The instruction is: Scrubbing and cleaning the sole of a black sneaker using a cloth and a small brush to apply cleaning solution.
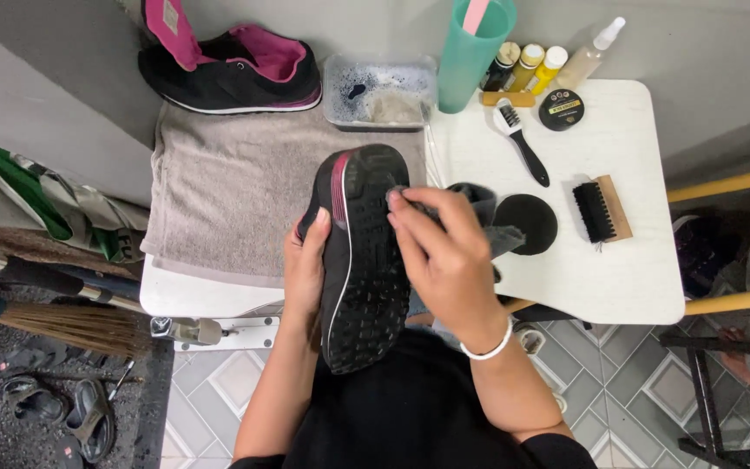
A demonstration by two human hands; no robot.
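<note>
White table (pixel 627 278) behind; left hand (pixel 305 265) grip holds shoe (pixel 362 260), sole up.

At the centre of the frame the left hand (pixel 305 269) grips a black shoe (pixel 359 260) sole-up, while the right hand (pixel 444 260) presses a grey cloth (pixel 488 217) against its sole. Above, a second shoe (pixel 232 74) sits on a towel (pixel 227 187) covering the white bench (pixel 627 269).
</note>
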